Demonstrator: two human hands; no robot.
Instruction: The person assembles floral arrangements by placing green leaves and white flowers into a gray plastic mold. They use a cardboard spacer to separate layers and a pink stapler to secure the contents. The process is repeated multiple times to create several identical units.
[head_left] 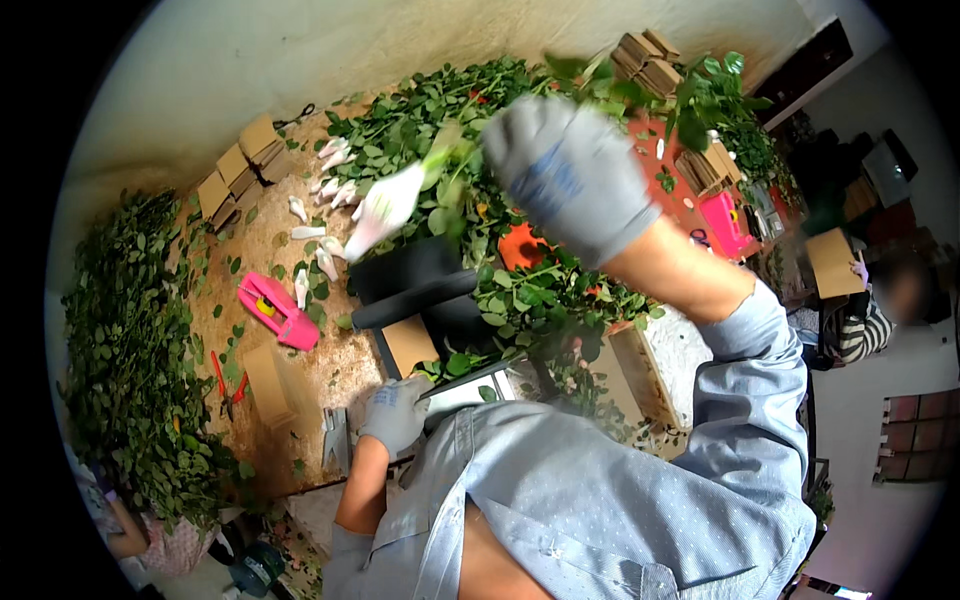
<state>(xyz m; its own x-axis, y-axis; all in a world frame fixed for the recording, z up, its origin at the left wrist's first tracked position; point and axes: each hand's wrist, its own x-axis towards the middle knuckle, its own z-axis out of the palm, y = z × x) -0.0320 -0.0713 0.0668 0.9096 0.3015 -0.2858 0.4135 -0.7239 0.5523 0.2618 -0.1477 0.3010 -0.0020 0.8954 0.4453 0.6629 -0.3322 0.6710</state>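
Observation:
My right hand [570,180], in a grey glove and blurred by motion, is raised over the greenery and closed on a rose stem. Its bud [388,208], in a white sleeve, points to the left above a black stand [415,295]. A brown cardboard sheet [410,342] lies in that stand. My left hand [395,414], also gloved, is at the near edge of the cardboard with its fingers curled; whatever they hold is hidden. Several white-sleeved buds [326,262] lie on the table left of the stand.
A pink tape dispenser [278,312], red-handled pruners [230,388] and a loose cardboard piece [268,385] lie to the left. Cut leafy stems [130,350] are heaped along the left edge and the back. Folded cardboard [238,172] stands by the wall. A co-worker [862,325] is at far right.

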